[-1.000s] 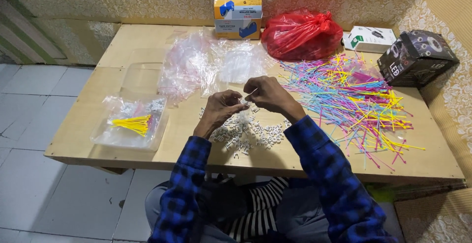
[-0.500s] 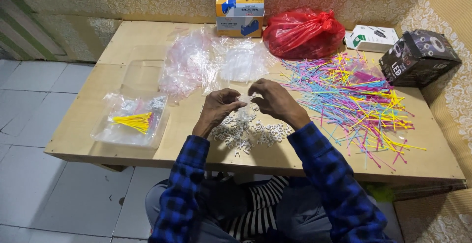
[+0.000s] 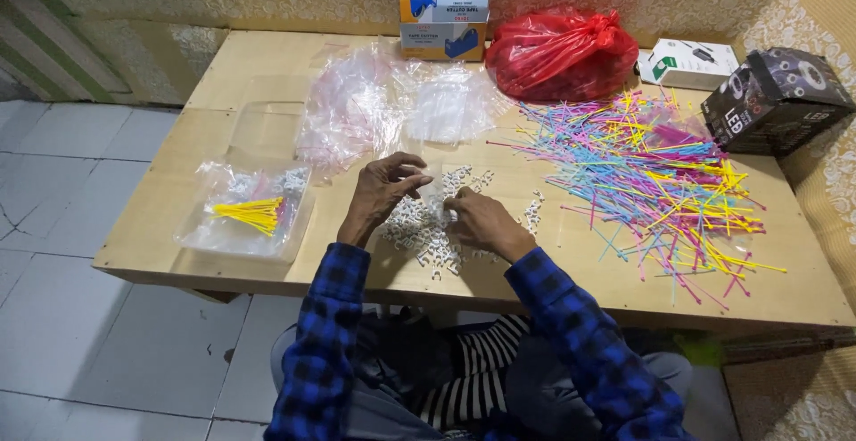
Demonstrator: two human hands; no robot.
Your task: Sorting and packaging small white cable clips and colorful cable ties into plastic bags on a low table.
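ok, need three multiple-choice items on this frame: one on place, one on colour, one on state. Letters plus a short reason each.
1. Where does the red plastic bag lie on the table?
A. at the far edge, beside the blue and yellow box
B. on the near left corner
C. on the floor

2. What colour are the cable ties in the clear tray?
A. pink
B. yellow
C. black

3. What is the right hand doing?
A. lifted high over the table
B. resting down at the pile of small white clips
C. gripping the black box

Answers: 1 A, the bag sits just right of that box by the wall. 2 B, the bundle in the tray is all yellow. 3 B, its fingers lie low on the clips, with the left hand close above.
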